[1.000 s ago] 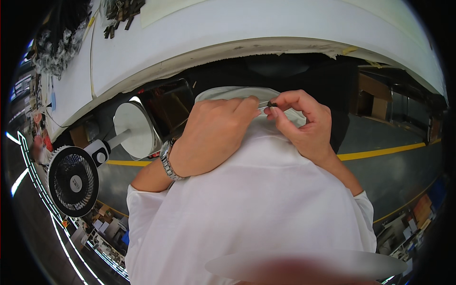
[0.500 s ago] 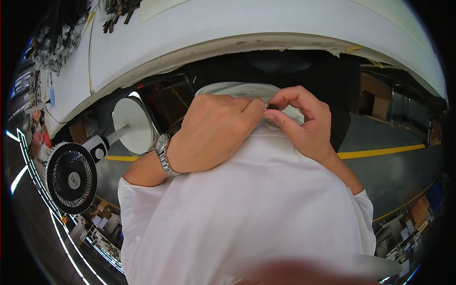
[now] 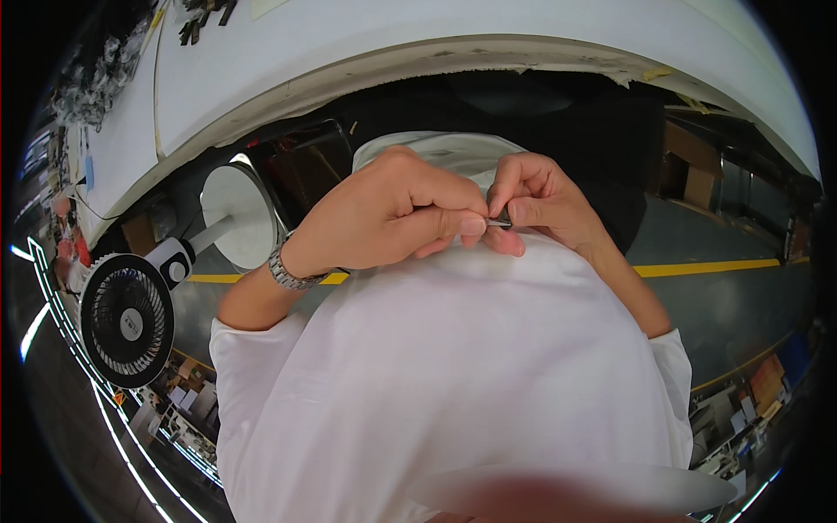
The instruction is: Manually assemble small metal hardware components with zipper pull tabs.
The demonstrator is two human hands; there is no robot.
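Both of my hands meet in front of my white shirt, below the table edge. A small dark piece with a thin, light metallic-looking part (image 3: 499, 223) sits between my fingertips; its kind is too small to make out. My left hand (image 3: 397, 213), with a metal-band watch (image 3: 294, 268) on its wrist, pinches the light end between thumb and fingers. My right hand (image 3: 545, 202) is closed on the dark end from the other side, thumb and index finger pressed together. Most of the piece is hidden by the fingers.
A white table (image 3: 349, 52) with a worn front edge curves across the top. Dark strips (image 3: 205, 19) and clear plastic-looking wrapping (image 3: 100, 83) lie at its far left. To my left stands a black-and-white fan (image 3: 129, 321) on a round base. A cardboard box (image 3: 693, 166) sits under the table at right.
My left hand has turned so its thumb now shows, pinching the small piece. My right fingers have curled in closer around it, and both hands sit slightly lower at the fingertips.
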